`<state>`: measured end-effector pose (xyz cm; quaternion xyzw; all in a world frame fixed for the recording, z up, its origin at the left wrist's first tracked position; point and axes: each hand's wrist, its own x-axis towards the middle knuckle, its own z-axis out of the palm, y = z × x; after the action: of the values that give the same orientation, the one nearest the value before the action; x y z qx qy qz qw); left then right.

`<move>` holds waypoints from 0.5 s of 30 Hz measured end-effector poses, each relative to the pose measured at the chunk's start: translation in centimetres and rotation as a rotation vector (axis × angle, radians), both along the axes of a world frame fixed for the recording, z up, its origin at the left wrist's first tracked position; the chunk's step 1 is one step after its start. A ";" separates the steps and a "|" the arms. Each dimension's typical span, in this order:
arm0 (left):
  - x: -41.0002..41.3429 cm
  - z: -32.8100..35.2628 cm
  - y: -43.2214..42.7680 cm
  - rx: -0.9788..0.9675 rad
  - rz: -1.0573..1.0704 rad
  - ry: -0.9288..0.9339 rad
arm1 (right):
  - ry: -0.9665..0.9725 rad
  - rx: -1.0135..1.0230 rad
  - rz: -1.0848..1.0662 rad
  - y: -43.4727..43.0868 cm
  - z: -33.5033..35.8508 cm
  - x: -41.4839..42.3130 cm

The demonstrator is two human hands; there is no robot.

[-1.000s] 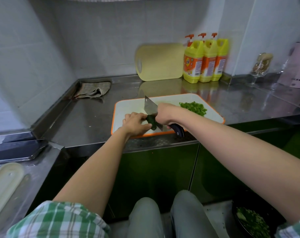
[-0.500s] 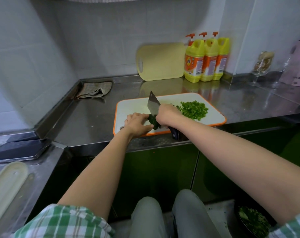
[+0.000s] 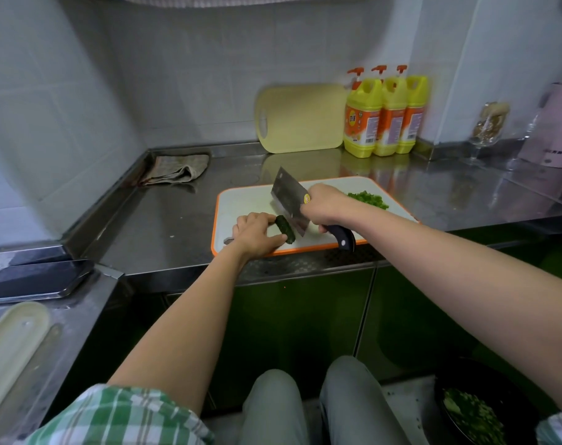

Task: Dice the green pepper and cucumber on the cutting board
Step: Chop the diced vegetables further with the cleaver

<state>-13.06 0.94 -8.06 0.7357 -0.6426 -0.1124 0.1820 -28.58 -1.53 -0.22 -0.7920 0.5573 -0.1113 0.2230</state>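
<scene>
We are cutting the cucumber (image 3: 284,233), a dark stub near the cutting board's (image 3: 241,203) near edge. Our left hand (image 3: 254,234) pins it, fingers curled. Just right, our right hand (image 3: 324,203) is clamped on the cleaver (image 3: 289,200), its blade at the stub's end. The next slice, we judge, needs the knuckles tucked back. Diced pepper (image 3: 368,199) lies farther right. Since the earlier frame our hands have parted, baring more stub.

A home kitchen: a steel bench (image 3: 177,220) runs along white tiled walls (image 3: 80,91), carrying three yellow soap bottles (image 3: 385,117), a spare board (image 3: 302,120) leaning upright, a rag (image 3: 177,168), and a cleaver (image 3: 289,200) over a cutting board (image 3: 244,203).
</scene>
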 end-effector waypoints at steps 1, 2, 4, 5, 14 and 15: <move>0.0 0.1 0.1 0.002 0.001 -0.002 | 0.026 0.006 0.006 0.3 0.1 0.1; -0.1 0.1 0.1 0.003 0.002 -0.001 | 0.045 0.011 0.009 0.5 0.1 0.3; -0.2 0.2 0.2 0.006 0.006 0.003 | 0.072 0.028 0.013 1.0 0.0 0.5; -0.2 0.3 0.3 0.008 0.007 0.003 | 0.084 0.032 0.017 1.1 0.0 0.5; -0.2 0.4 0.3 0.017 -0.001 0.009 | 0.197 0.093 0.072 1.6 1.8 0.6; -0.2 0.4 0.3 0.018 0.000 0.006 | 0.201 0.105 0.072 1.8 1.9 0.7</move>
<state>-13.26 1.26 -7.67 0.7368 -0.6412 -0.1204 0.1774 -27.92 0.28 1.68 -0.8060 0.5530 0.0059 0.2109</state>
